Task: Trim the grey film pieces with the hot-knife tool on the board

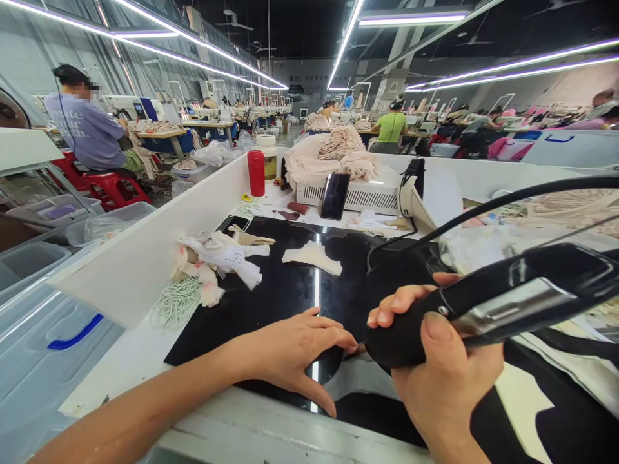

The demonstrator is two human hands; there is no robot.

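My right hand (442, 361) is closed around the black handle of a corded tool (522, 293) with a metal strip, held low over the near edge of the glossy black work surface (285, 290). The tool's rounded black end (394, 338) rests on a small black fabric piece (325, 364). My left hand (294, 351) lies on that piece with fingers stretched forward, fingertips touching the tool's end. The tool's black cord (483, 209) arcs up to the right.
Cream fabric pieces (220, 258), a coil of white cord (176, 303) and a flat cream cutout (313, 256) lie on the surface. Behind stand a red bottle (256, 173), a phone (335, 195) and a white machine (372, 193) with piled fabric. Other people sit at surrounding stations.
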